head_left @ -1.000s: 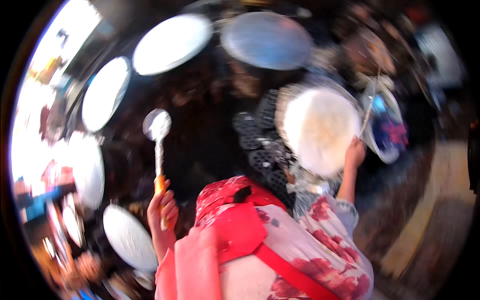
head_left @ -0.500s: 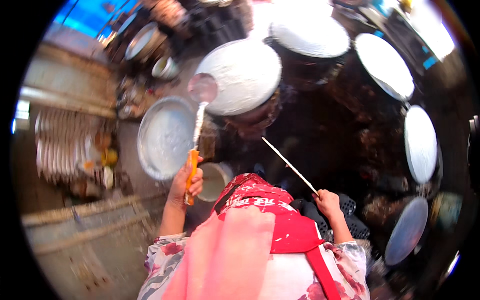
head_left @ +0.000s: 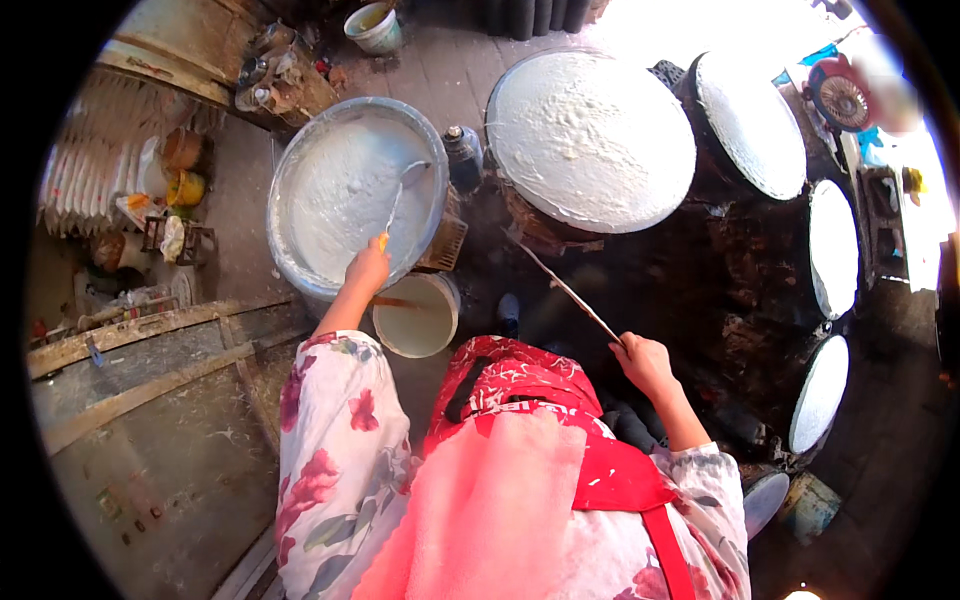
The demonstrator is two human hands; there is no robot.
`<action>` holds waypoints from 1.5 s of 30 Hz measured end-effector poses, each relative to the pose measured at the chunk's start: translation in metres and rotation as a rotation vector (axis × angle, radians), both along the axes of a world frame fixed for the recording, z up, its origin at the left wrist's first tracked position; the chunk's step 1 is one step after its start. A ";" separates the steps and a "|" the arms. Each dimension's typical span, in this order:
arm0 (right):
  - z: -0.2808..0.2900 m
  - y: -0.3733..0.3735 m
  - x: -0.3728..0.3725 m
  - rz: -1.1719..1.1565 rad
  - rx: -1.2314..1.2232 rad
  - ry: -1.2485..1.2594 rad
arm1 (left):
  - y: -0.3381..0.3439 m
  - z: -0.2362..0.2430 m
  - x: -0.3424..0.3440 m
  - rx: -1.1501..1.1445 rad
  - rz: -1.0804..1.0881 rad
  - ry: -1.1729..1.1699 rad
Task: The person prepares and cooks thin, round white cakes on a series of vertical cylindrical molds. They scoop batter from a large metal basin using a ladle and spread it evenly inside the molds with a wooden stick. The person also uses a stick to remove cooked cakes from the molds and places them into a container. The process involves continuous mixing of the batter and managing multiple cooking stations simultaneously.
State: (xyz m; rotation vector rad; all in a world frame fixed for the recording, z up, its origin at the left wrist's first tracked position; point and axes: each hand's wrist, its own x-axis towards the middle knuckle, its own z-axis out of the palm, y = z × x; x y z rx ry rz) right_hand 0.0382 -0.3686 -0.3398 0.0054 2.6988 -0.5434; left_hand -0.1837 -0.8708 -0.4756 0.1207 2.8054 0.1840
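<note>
My left hand [head_left: 367, 268] is closed around the orange handle of a long ladle [head_left: 395, 205]. The ladle's head dips into white batter [head_left: 345, 190] in a wide metal basin [head_left: 290, 262] at the left. My right hand [head_left: 645, 362] grips a thin stick [head_left: 568, 288] smeared with white; its tip points up and left, near the lower edge of a large round griddle [head_left: 590, 140]. White batter covers that griddle. A white bucket [head_left: 420, 325] stands below the basin, with a brown stick resting in it.
Several more white-topped round griddles curve down the right side, including one at the upper right [head_left: 750, 125]. A dark bottle [head_left: 463, 160] stands between basin and griddle. A small pail [head_left: 374, 28] stands behind. Wooden boards [head_left: 150, 320] lie at lower left; a red fan-like device [head_left: 838, 92] sits far right.
My left hand has moved the ladle from beside the large griddle into the basin's batter. My right hand still holds the stick. The view has shifted, with the basin now nearer the top.
</note>
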 end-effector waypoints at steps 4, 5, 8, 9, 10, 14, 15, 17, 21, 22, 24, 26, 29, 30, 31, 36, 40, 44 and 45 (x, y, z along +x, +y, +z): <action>-0.021 -0.056 -0.052 -0.089 -0.232 -0.028 | 0.014 0.048 0.021 0.648 0.517 -0.615; -0.030 -0.073 -0.068 -0.108 -0.300 -0.074 | 0.024 0.071 0.033 0.806 0.702 -0.740; -0.049 -0.132 -0.114 -0.374 -0.775 -0.504 | 0.026 0.080 0.069 1.499 1.055 -1.018; -0.049 -0.148 -0.126 -0.433 -0.890 -0.642 | 0.032 0.085 0.078 1.734 1.132 -1.063; -0.057 -0.160 -0.130 -0.457 -0.959 -0.681 | 0.040 0.093 0.084 1.958 1.144 -1.078; -0.069 -0.186 -0.131 -0.517 -1.177 -0.804 | 0.064 0.142 0.097 2.471 1.077 -1.056; -0.063 -0.189 -0.131 -0.521 -1.216 -0.825 | 0.066 0.157 0.098 2.540 1.041 -1.057; -0.035 -0.200 -0.140 -0.468 -1.323 -0.831 | 0.064 0.194 0.100 2.577 0.946 -0.955; 0.039 -0.224 -0.181 -0.210 -1.415 -0.765 | 0.046 0.279 0.097 2.517 0.671 -0.706; 0.060 -0.231 -0.192 -0.143 -1.414 -0.707 | 0.042 0.303 0.098 2.476 0.624 -0.634; 0.092 -0.241 -0.213 0.029 -1.428 -0.603 | 0.032 0.331 0.098 2.405 0.477 -0.499; 0.125 -0.250 -0.225 0.126 -1.323 -0.469 | 0.021 0.347 0.101 2.348 0.300 -0.372; 0.139 -0.263 -0.233 0.273 -1.102 -0.063 | 0.001 0.320 0.100 2.421 0.110 -0.255; 0.136 -0.263 -0.233 0.334 -0.981 0.167 | -0.001 0.293 0.097 2.511 0.082 -0.256; 0.134 -0.261 -0.232 0.386 -0.848 0.393 | 0.004 0.272 0.097 2.595 0.142 -0.228; 0.110 -0.237 -0.204 0.294 -0.850 0.340 | -0.005 0.258 0.096 2.650 0.892 -0.323; 0.087 -0.199 -0.189 -0.083 -0.967 -0.042 | 0.026 0.240 0.104 1.565 1.022 0.120; 0.062 -0.154 -0.172 -0.293 -1.060 -0.138 | 0.013 0.238 0.077 1.776 0.971 -0.019; 0.056 -0.140 -0.167 -0.347 -1.067 -0.143 | 0.014 0.249 0.070 2.008 0.979 -0.172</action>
